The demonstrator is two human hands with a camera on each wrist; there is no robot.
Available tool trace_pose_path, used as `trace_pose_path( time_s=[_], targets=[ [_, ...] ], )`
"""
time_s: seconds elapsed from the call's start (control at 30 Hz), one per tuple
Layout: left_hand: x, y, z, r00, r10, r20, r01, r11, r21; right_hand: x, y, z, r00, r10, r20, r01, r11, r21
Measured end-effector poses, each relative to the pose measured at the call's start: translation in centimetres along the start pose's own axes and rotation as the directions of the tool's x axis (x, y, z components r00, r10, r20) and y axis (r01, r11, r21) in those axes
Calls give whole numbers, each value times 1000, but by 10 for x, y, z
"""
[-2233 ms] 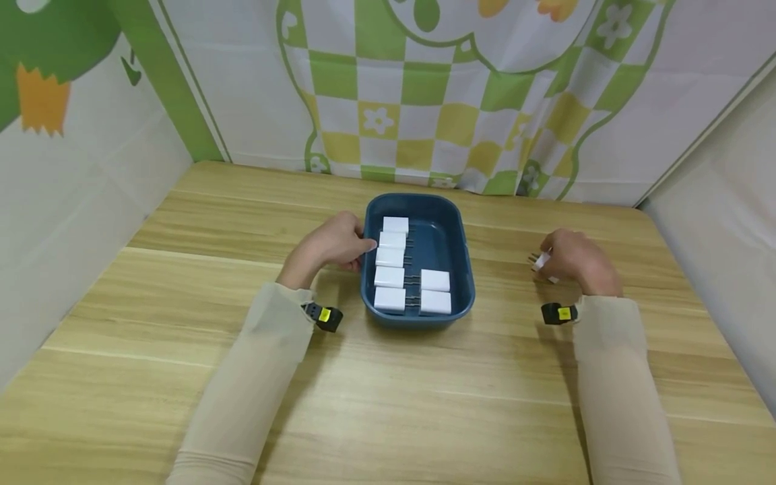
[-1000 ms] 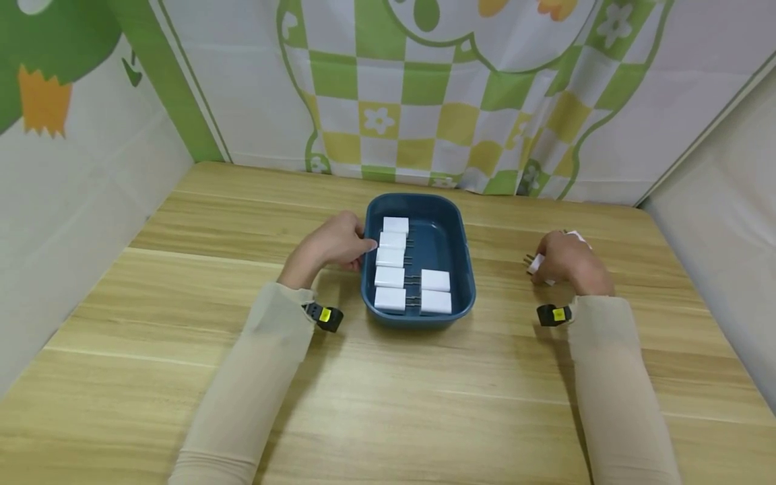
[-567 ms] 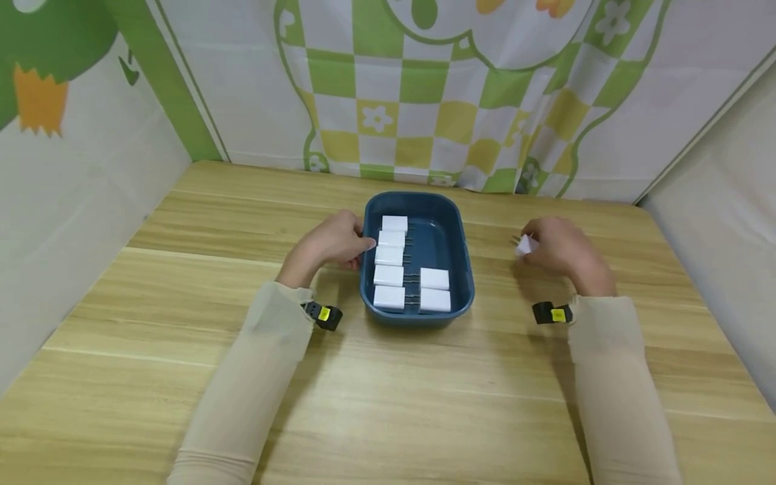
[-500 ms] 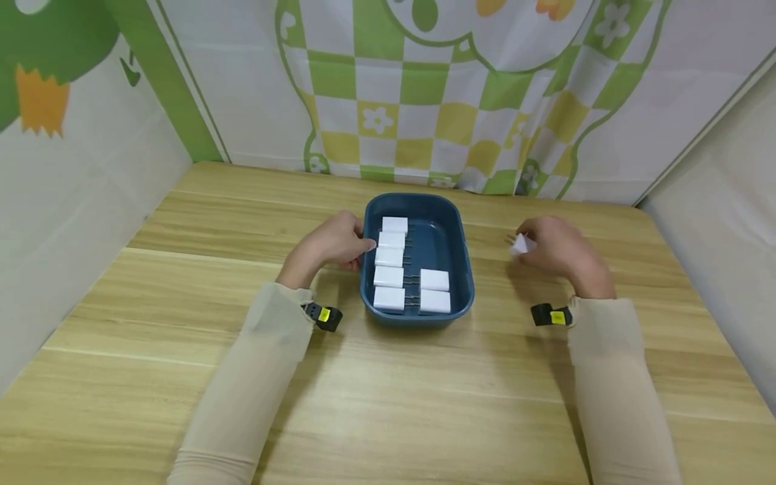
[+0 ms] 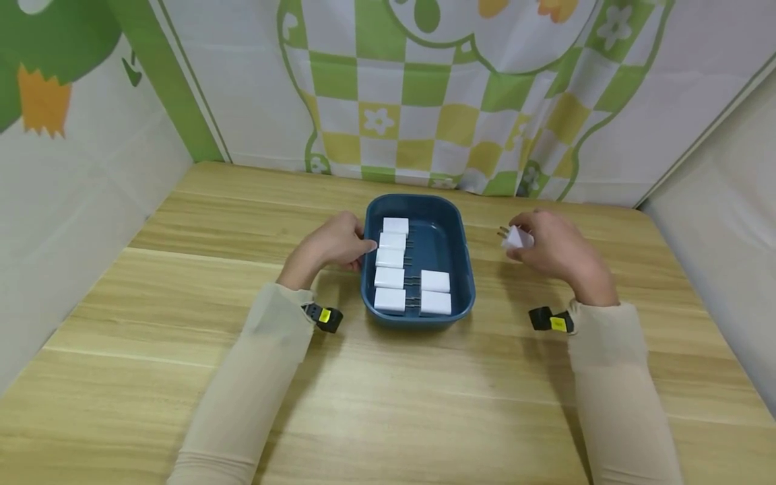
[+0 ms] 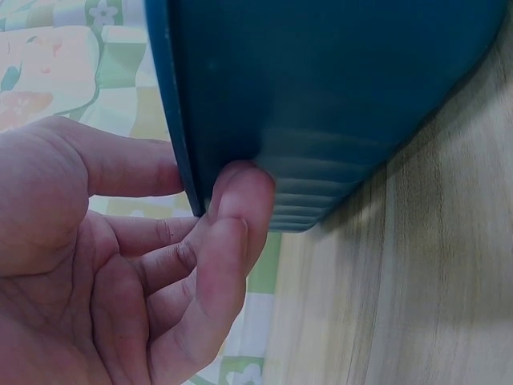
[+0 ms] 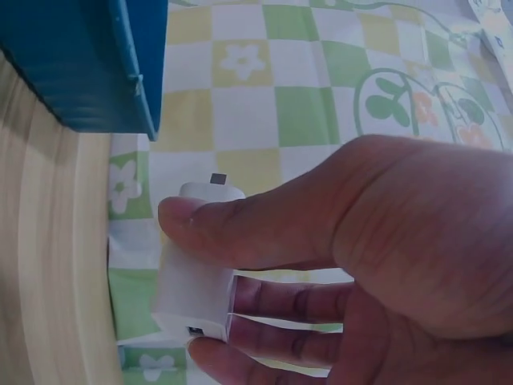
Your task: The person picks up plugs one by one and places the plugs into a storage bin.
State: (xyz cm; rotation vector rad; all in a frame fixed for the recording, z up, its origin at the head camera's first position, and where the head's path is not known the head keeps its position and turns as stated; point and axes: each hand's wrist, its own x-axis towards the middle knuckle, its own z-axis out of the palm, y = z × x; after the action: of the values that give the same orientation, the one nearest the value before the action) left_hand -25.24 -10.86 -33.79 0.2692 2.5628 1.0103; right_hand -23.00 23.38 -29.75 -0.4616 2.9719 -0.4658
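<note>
My left hand pinches the left rim of a dark blue plastic bin; in the left wrist view the thumb lies on one side of the wall and curled fingers press the outside. Several white plug chargers lie in the bin: a column along the left with prongs pointing right, and two chargers at the near right, prongs pointing left. Right of the bin, my right hand holds a white charger between thumb and fingers, its prongs toward the bin. A small port shows on its lower end.
The bin stands on a wood-grain table. A green, white and yellow checked curtain hangs at the back edge, with pale wall sheets at both sides. Black cameras sit on both wrists.
My right hand has lifted the charger from the table at the right and moved it left and back, nearer the bin. My left hand stays on the rim, and the bin's contents look the same.
</note>
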Motion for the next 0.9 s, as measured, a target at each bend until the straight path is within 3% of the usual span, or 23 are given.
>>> trace_pose_path(
  time_s=[0.43,0.9],
  targets=[
    [-1,-2,-2,1000,11,3,-11,1000,-3,-9,-19,-6,993,-61,-100,59,998,-19],
    [-1,-1,1,1000,13,-5,-13,1000,6,-7,-32,4,981,-119,-154,117,993,-21]
  ],
)
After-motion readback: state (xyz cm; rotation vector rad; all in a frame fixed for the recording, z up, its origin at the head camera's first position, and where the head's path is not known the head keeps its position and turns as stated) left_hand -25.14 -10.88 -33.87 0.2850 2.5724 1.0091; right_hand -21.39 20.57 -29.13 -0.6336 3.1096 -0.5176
